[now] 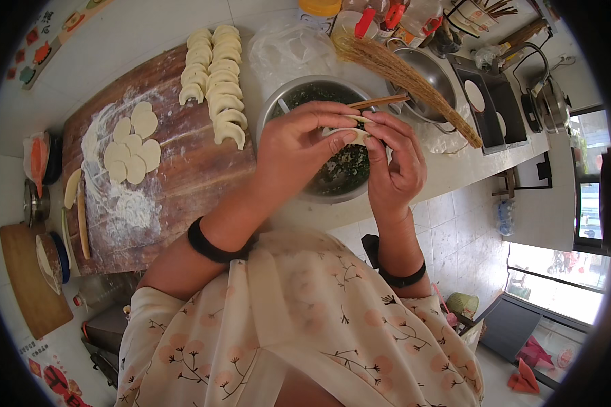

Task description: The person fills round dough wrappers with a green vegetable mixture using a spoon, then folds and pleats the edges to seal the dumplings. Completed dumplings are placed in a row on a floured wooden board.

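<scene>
My left hand (299, 146) and my right hand (397, 166) meet over a metal bowl (278, 102) of dark green filling, both pinching one pale dumpling (352, 132) between the fingertips. A pair of wooden chopsticks (380, 102) rests on the bowl's far rim. On the round wooden board (183, 176) to the left, two rows of folded dumplings (217, 81) lie at the far side. Several flat round wrappers (132, 146) sit in loose flour nearer the left.
A wooden rolling pin (82, 217) lies at the board's left edge. A straw brush (407, 78) leans across a dark wok (434, 74) behind the bowl. Bottles and jars (380, 17) stand at the back. A stove (492, 102) is at right, tiled floor below it.
</scene>
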A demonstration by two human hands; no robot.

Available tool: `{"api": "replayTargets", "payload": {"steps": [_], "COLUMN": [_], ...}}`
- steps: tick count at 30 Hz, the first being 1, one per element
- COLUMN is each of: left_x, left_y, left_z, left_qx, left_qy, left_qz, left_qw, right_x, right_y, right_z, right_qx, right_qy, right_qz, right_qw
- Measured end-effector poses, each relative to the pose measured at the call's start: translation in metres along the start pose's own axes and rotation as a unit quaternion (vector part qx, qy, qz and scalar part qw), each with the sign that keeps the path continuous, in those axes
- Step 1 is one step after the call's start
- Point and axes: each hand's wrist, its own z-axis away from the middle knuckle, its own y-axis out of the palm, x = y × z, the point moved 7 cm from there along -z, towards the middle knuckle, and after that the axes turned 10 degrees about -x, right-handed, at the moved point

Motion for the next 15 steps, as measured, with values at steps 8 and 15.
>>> {"api": "replayTargets", "payload": {"steps": [8,15], "left_x": [0.0013,0.0029], "left_y": [-0.0012,-0.0017], "left_z": [0.0016,0.0005], "left_qx": [-0.029,-0.041], "left_qy": [-0.022,-0.018], "left_qz": [-0.005,0.017], "left_qw": [0.999,0.999], "right_x": [-0.0002,-0.0002], "right_y": [-0.0009,-0.0010], "right_z": [0.0018,0.0020], "right_qx": [-0.019,-0.015], "right_qy": [0.024,0.040], "right_qz": [-0.015,-0.026], "right_qw": [0.999,0.999]}}
